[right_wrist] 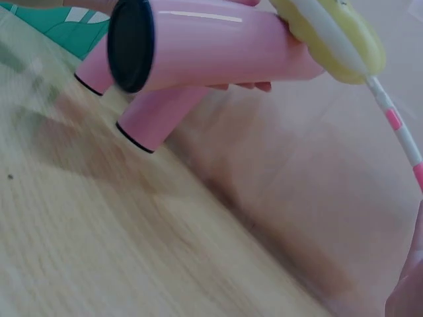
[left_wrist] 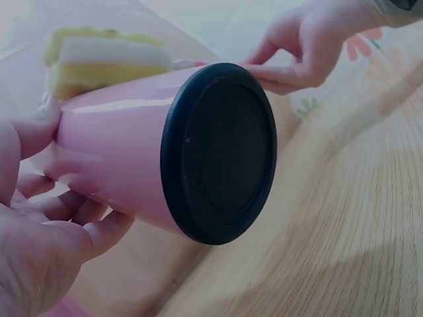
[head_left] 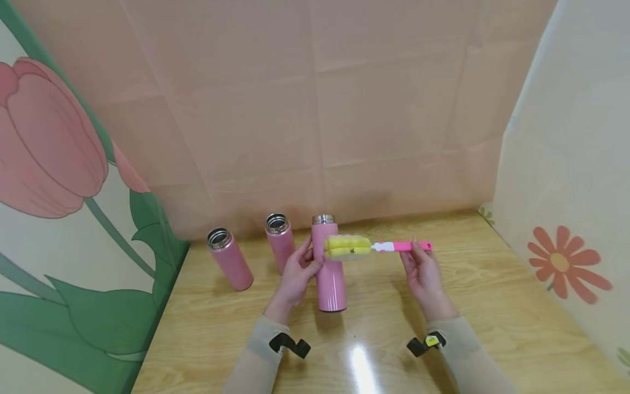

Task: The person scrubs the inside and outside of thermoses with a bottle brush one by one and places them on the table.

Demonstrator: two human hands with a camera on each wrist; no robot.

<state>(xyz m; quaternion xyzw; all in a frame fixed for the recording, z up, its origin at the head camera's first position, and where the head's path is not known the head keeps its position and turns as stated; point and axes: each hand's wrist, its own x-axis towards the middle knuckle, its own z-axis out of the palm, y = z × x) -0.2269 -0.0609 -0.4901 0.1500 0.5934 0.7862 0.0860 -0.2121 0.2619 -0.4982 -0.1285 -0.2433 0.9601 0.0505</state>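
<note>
A glossy pink bottle (head_left: pixel 332 290) is held up over the wooden table (head_left: pixel 492 306), its long axis running away from the person: steel-rimmed mouth at the far end, black base toward the body. The left hand (head_left: pixel 295 273) grips its side, thumb on one face and fingers around the other. Crossing the bottle sideways is a sponge brush (head_left: pixel 381 247), yellow head to the left, pink-and-white handle to the right; whether sponge and bottle touch, I cannot tell. The right hand (head_left: pixel 424 273) pinches the handle near its end, so the brush could swivel or droop if that light hold loosens. The smooth bottle could likewise slip from a slackened grip. Just beside the left hand stands a second pink bottle (head_left: pixel 280 241), which a leftward swing might topple; farther left stands a third pink bottle (head_left: pixel 230 259), also uncapped.
</note>
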